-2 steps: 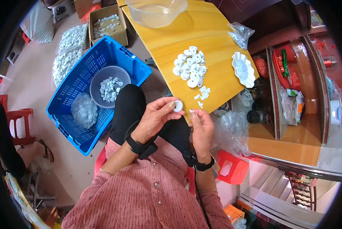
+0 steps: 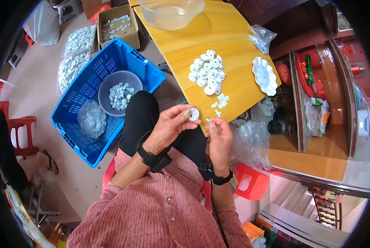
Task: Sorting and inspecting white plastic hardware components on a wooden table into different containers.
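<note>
Between thumb and fingers, my left hand [image 2: 173, 124] pinches a round white plastic disc [image 2: 194, 114] over my lap at the table's near corner. Just right of it, my right hand [image 2: 220, 134] holds a small white plastic piece [image 2: 208, 120] at its fingertips, apart from the disc. On the yellow wooden table [image 2: 242, 82] ahead lies a pile of similar white discs [image 2: 208, 72]. Closer to my hands is a little cluster of small white pieces [image 2: 222, 100], like the one in my right fingers.
Left of my knee stands a blue crate [image 2: 75, 82] holding a grey basket [image 2: 100, 93] of white parts and a filled clear bag [image 2: 92, 120]. A clear bowl [image 2: 168, 20], a scalloped white dish [image 2: 259, 66] and a plastic bag [image 2: 262, 38] rest on the table. Shelves [image 2: 294, 124] stand at right.
The whole view has shifted very slightly. Both hands keep their holds on the disc and the small piece.
</note>
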Tool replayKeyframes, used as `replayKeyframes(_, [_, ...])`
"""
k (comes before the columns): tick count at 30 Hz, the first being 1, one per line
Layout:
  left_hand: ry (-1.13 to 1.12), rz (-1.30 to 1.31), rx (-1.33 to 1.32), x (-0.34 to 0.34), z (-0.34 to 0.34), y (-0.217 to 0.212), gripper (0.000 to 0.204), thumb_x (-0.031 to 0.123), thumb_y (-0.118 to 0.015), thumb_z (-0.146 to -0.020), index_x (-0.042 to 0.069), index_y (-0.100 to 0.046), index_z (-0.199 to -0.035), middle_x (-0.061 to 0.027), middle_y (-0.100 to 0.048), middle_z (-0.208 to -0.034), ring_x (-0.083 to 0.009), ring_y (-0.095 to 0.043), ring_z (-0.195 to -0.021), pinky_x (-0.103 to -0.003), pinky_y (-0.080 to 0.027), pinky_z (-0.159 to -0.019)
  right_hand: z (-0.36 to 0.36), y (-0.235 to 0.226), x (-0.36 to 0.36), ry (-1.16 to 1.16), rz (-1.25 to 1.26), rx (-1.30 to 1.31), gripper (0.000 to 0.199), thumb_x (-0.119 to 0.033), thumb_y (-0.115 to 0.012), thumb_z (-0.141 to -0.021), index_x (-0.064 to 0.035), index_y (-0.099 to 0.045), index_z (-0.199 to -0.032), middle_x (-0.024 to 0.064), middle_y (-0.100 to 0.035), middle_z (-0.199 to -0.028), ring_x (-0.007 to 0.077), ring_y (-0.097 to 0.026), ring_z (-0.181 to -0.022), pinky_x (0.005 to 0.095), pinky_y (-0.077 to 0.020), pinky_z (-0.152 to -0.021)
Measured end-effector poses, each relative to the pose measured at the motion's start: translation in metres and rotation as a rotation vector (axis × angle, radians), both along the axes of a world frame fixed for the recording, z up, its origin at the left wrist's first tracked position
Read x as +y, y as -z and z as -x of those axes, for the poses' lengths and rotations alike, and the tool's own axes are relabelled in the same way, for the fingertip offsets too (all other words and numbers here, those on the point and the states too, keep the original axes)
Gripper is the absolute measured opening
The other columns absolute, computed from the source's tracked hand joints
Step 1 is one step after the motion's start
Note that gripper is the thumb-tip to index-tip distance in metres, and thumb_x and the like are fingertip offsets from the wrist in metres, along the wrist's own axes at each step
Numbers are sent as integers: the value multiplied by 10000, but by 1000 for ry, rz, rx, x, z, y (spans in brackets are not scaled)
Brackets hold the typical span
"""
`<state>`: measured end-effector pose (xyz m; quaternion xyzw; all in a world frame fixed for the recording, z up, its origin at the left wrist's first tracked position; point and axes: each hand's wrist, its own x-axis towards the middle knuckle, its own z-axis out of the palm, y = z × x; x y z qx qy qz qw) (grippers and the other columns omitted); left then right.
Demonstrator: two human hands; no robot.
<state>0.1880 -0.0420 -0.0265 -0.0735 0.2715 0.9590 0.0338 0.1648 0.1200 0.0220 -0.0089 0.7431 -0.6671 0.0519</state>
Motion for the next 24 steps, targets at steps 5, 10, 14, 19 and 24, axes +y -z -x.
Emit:
replayKeyframes(5, [6,-36,6,-1,-1,-1,304,131,-569,-1012,-36,-592,-1264,-160,-678,-1112,-276,-716,-961,-322,-619,-824,2,-3,1,-47,-80,8,118,-84,-651,-959,4,-691,-1028,22,-651,-947,69,-594,-782,215,-492,-677])
replayKeyframes(10, [16,-25,-3,1,0,2,307,129,-580,-1006,-45,-592,-1259,-167,-679,-1113,-270,-716,-963,-321,-620,-822,14,11,10,9,-292,171,161,-60,-657,-941,16,-714,-1070,49,-643,-916,104,-613,-780,252,-511,-699])
replayKeyframes(14, [13,-16,1,2,0,5,304,127,-582,-1004,-47,-595,-1253,-168,-679,-1112,-269,-716,-962,-320,-619,-825,22,17,19,20,-469,251,167,-12,-632,-926,13,-713,-1070,82,-632,-931,143,-635,-822,276,-518,-724])
replayKeyframes(19, [26,-52,-16,2,0,2,298,117,-580,-1004,-45,-597,-1253,-168,-677,-1120,-272,-712,-980,-320,-617,-835,16,4,13,-17,-373,195,191,8,-617,-926,17,-696,-1099,86,-627,-976,138,-628,-858,277,-519,-740])
replayKeyframes(24, [40,-104,2,1,-2,1,301,114,-585,-999,-41,-598,-1257,-165,-676,-1129,-265,-708,-989,-321,-616,-844,5,-11,-4,-35,-139,175,277,-1,-648,-928,40,-626,-1201,53,-664,-940,80,-606,-804,229,-508,-712])
